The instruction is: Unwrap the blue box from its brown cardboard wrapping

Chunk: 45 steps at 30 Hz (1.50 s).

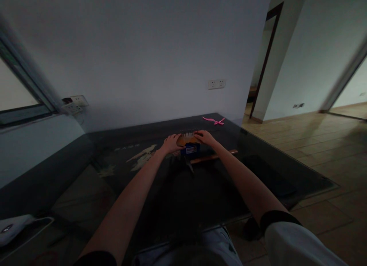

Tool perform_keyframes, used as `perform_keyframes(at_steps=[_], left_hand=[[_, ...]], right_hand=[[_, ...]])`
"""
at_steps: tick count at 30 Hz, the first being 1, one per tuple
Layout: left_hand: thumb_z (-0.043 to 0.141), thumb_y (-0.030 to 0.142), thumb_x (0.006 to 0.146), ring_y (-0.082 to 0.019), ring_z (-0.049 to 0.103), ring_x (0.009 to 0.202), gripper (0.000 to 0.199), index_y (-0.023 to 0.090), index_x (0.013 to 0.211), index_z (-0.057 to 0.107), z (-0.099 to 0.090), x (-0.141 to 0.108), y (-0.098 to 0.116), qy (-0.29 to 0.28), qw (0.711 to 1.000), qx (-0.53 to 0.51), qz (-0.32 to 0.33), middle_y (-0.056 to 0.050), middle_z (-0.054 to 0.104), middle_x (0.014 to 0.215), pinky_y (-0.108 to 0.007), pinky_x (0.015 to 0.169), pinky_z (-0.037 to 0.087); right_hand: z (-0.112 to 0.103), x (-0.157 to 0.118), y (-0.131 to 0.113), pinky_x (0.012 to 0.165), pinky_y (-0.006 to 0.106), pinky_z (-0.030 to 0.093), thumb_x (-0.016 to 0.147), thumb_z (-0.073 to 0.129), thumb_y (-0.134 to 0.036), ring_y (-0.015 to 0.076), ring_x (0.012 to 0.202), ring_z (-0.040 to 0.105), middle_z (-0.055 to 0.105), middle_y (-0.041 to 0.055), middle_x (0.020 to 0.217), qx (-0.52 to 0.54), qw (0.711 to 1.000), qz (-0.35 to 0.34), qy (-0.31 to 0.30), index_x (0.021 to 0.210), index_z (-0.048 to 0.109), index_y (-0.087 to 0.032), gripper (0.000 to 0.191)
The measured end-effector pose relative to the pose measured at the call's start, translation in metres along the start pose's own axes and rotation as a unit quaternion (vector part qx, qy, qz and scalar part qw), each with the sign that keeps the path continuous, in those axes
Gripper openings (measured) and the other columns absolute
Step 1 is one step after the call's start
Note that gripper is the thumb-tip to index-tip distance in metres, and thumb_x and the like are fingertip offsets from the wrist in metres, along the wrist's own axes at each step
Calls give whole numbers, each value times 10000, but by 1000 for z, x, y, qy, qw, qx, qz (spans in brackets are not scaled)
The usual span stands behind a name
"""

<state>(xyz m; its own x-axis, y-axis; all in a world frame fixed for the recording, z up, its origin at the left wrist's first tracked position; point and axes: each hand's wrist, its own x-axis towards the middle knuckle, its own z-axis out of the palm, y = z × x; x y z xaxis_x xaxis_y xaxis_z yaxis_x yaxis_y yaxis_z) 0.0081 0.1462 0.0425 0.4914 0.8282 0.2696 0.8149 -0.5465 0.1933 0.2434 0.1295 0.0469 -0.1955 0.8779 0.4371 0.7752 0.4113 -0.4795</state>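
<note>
Both of my arms reach forward over a dark table. My left hand (172,143) is wrapped round the left side of a clear, orange-tinted container (188,139), and my right hand (205,137) grips its right side. Directly in front of the container is a blue box (190,149) with a pale label. A hammer (205,159) with a wooden handle and dark head lies just nearer to me, its handle passing behind my right forearm. What the container holds is too dim to make out.
The dark table (172,197) meets the wall at the back. A pink ribbon-like item (218,122) lies near its far edge. A dark flat object (266,174) rests right of my right forearm. At lower left sits a white device (14,227) with a cable.
</note>
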Motion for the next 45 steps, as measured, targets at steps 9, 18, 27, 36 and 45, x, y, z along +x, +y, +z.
perform_keyframes(at_steps=[9,18,27,36,45], left_hand=[[628,571,645,-300,423,1196,794,227,1325,405,-31,-38,-47,-1,1000,11,-19,-104,467,1331,-380,994,316],[627,555,653,-301,444,1182,800,191,1328,400,-43,-96,-58,18,1000,-10,-2,-123,471,1326,-393,1002,321],[652,581,622,-321,356,1268,888,226,1374,341,-56,-147,-26,-7,999,-9,-41,-124,384,1401,-404,1058,248],[607,539,704,-281,448,1216,686,160,1263,482,-91,-135,-26,119,986,-101,-57,-154,453,1352,-425,1000,356],[657,262,709,-199,658,822,254,139,928,695,-74,-117,-10,97,953,-259,-127,-83,709,925,-295,764,505]], right_hand=[[47,22,-47,888,296,428,872,504,-243,198,1021,598,664,105,1108,3,1000,-11,-5,1096,653,-143,287],[58,-2,-88,898,294,406,873,490,-265,196,1009,588,661,102,1099,-3,999,-40,-23,1091,653,-141,299],[43,-45,-113,851,337,423,856,511,-258,223,929,610,678,122,1011,-2,997,-63,-36,1031,669,-134,267],[22,-40,-107,934,361,417,751,655,-237,219,1076,563,628,100,1158,50,998,-41,12,1123,630,-179,378],[25,-35,-124,708,259,484,727,662,-167,180,776,663,730,75,863,96,995,4,-30,904,725,-140,190]])
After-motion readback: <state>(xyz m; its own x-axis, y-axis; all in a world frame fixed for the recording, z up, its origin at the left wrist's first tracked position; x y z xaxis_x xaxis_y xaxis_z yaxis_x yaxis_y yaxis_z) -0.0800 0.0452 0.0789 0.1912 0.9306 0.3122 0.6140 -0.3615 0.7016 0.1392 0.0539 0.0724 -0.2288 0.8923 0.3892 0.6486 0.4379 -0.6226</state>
